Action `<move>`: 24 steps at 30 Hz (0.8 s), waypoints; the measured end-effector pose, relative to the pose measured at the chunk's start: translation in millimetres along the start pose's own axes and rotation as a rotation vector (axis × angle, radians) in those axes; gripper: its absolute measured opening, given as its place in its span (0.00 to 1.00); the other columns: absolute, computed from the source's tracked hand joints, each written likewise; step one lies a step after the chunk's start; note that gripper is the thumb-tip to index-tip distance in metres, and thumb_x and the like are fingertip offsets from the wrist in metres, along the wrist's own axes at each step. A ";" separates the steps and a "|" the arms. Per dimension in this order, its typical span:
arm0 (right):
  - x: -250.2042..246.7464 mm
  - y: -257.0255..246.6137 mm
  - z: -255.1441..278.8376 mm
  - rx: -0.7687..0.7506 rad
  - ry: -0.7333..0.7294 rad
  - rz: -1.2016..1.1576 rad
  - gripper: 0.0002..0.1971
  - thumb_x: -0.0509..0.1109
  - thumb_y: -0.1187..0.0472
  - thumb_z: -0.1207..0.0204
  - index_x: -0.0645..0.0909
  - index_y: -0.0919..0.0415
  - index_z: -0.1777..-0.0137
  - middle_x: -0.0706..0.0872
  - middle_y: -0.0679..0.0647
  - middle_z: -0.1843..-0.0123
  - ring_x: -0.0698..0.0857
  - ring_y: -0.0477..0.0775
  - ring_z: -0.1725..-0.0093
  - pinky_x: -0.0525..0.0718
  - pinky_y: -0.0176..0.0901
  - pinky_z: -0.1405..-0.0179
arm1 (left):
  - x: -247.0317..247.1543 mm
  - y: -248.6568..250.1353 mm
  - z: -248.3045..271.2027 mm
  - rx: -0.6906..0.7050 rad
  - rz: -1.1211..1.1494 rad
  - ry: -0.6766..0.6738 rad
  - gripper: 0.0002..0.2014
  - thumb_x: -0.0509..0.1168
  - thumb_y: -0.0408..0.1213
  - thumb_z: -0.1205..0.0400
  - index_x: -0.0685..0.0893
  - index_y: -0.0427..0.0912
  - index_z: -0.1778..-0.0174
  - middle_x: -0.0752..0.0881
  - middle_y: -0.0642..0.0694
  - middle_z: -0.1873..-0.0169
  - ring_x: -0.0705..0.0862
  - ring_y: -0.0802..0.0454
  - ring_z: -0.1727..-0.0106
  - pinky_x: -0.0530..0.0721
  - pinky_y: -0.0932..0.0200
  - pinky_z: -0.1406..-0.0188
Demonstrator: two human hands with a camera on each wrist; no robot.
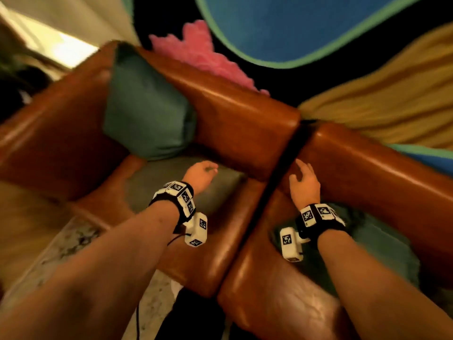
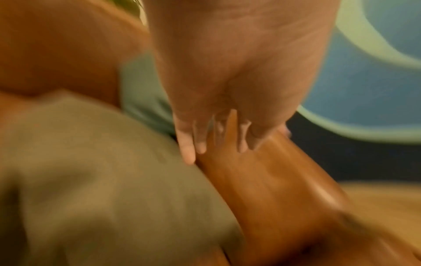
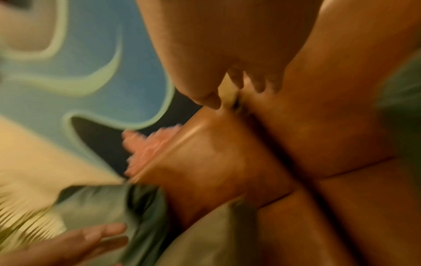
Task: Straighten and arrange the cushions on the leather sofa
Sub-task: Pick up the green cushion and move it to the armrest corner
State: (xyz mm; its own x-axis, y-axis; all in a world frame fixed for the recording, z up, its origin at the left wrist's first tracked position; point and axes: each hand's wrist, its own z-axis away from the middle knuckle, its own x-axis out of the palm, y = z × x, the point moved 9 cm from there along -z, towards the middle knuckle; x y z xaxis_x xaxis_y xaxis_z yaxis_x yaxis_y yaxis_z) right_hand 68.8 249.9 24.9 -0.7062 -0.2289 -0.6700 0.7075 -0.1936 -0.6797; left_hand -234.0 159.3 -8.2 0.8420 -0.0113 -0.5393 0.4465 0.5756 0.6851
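Note:
A brown leather sofa (image 1: 240,111) in two sections fills the head view. A teal cushion (image 1: 147,111) leans upright in its left corner. A grey-olive cushion (image 1: 171,192) lies flat on the left seat, and my left hand (image 1: 208,171) hovers just over its far edge with relaxed fingers, holding nothing. The left wrist view shows those fingers (image 2: 189,149) hanging straight above this cushion (image 2: 91,180). My right hand (image 1: 302,171) is spread and empty at the right section's backrest. A dark green cushion (image 1: 384,249) lies on the right seat under that forearm.
A dark gap (image 1: 272,195) splits the two sofa sections between my hands. Behind the backrest are a pink fluffy item (image 1: 196,55), a blue rug with a green border (image 1: 282,25) and yellow fabric (image 1: 392,94). Speckled floor (image 1: 71,244) lies in front.

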 end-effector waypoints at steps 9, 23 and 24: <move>286.9 -176.2 -37.7 -0.040 -0.461 -0.196 0.34 0.66 0.38 0.22 0.73 0.54 0.19 0.81 0.57 0.24 0.81 0.59 0.26 0.76 0.64 0.24 | -286.6 -145.9 -58.7 -0.086 -0.004 0.388 0.22 0.63 0.41 0.14 0.76 0.42 0.23 0.81 0.38 0.28 0.78 0.40 0.26 0.75 0.48 0.26; 334.9 -268.5 -65.8 0.232 -0.115 -0.752 0.23 0.73 0.53 0.21 0.80 0.56 0.26 0.85 0.60 0.29 0.82 0.66 0.28 0.80 0.61 0.31 | -357.0 -131.6 -172.0 0.042 0.427 0.149 0.42 0.57 0.76 0.26 0.60 0.63 0.16 0.67 0.54 0.17 0.66 0.56 0.17 0.62 0.51 0.15; 331.9 -282.8 -69.4 0.145 -0.104 -0.816 0.22 0.73 0.56 0.21 0.81 0.53 0.27 0.85 0.58 0.28 0.83 0.63 0.28 0.78 0.61 0.27 | -360.9 -137.6 -169.0 0.023 0.449 0.156 0.43 0.55 0.77 0.26 0.60 0.62 0.17 0.68 0.54 0.17 0.68 0.55 0.18 0.64 0.49 0.16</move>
State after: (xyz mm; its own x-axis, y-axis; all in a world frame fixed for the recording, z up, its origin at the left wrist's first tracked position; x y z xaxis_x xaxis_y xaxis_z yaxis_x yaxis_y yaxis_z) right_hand -367.4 294.9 -26.0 -0.9974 -0.0493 0.0524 -0.0241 -0.4560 -0.8896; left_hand -650.5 222.3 9.4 0.8984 0.3587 -0.2536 0.0571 0.4771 0.8770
